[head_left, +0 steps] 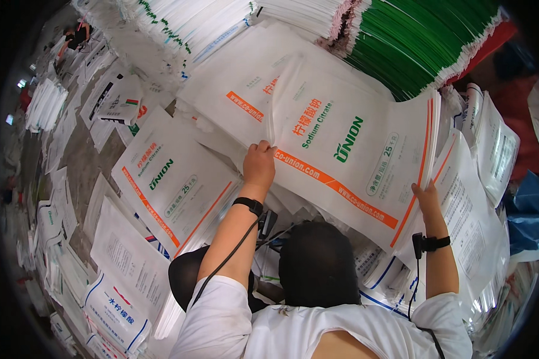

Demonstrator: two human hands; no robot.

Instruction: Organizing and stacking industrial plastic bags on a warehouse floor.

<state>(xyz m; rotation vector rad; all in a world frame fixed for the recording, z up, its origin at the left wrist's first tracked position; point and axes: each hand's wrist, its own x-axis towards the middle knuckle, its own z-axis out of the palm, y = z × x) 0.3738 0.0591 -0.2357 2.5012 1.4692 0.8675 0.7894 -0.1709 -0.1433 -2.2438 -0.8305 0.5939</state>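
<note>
A flat white woven sack point(341, 143) with orange stripes and green and orange print lies spread before me. Closed on its left near edge is my left hand point(259, 166), where the sack's left side bends up in a fold. At the right end my right hand point(426, 200) pinches the sack's edge beside an orange stripe, thumb up; several layers show at that end. Under the fold lies another like sack point(221, 99). Left of my left forearm sits a stack of matching sacks point(167, 173). Both my wrists wear black bands with cables.
Tall piles of folded white sacks point(191, 27) and green sacks point(407, 42) stand at the far side. Blue-printed sacks point(123, 287) lie at lower left. More white sacks point(494, 149) and blue sheeting point(528, 209) are at right. Loose sacks litter the floor at left.
</note>
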